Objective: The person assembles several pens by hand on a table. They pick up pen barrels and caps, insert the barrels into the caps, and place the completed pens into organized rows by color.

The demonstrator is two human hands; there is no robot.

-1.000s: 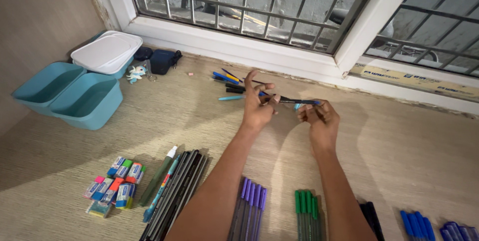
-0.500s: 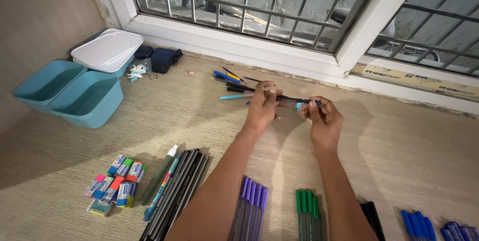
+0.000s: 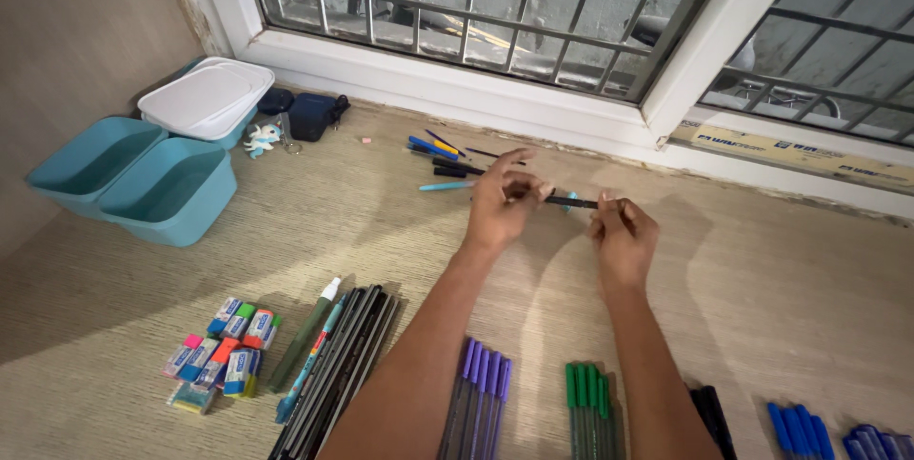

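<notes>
My left hand (image 3: 502, 201) and my right hand (image 3: 624, 234) hold the two ends of a thin black pen (image 3: 575, 201) level above the floor. The left fingers pinch its left end, the right hand grips its right end. Just beyond the hands lies a loose heap of pens (image 3: 441, 157) in blue, black, yellow and teal, close to the window sill. Sorted rows lie near me: purple pens (image 3: 482, 396), green pens (image 3: 589, 403), blue pens (image 3: 798, 428) and black pens (image 3: 333, 365).
Two teal bins (image 3: 143, 184) stand at the left with a white-lidded box (image 3: 207, 98) behind them. A dark pouch (image 3: 311, 114) and small figure (image 3: 261, 139) lie by the sill. Several colourful erasers (image 3: 221, 350) sit at lower left. A barred window (image 3: 533, 12) runs along the far side.
My hands have stayed over the same spot with the black pen; the left fingers have shifted along its left end. The view has tilted slightly.
</notes>
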